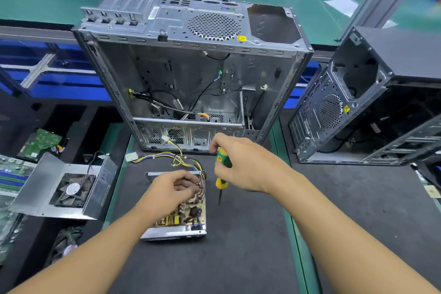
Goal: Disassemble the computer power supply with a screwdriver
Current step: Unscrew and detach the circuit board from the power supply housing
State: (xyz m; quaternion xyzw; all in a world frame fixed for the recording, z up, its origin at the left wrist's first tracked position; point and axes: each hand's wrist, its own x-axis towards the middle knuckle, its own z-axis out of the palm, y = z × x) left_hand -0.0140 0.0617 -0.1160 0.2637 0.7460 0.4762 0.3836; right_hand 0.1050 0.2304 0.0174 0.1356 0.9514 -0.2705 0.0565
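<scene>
Opened power supply (183, 218) lies on the dark mat (243, 253), board exposed, far edge near the upright computer case (191, 74). Left hand (167, 190) rests on the board, fingers curled among the wires; whether they pinch anything cannot be told. Right hand (243, 164) grips the screwdriver (223, 164), tip down, just off the supply's right edge. Bare mat to the right and front. Fan cover (66, 188) lies left.

One wide-angle head-worn view looks forward and steeply down onto the worktop (241, 258) from close above, facing the open computer case (167, 28) straight ahead.
</scene>
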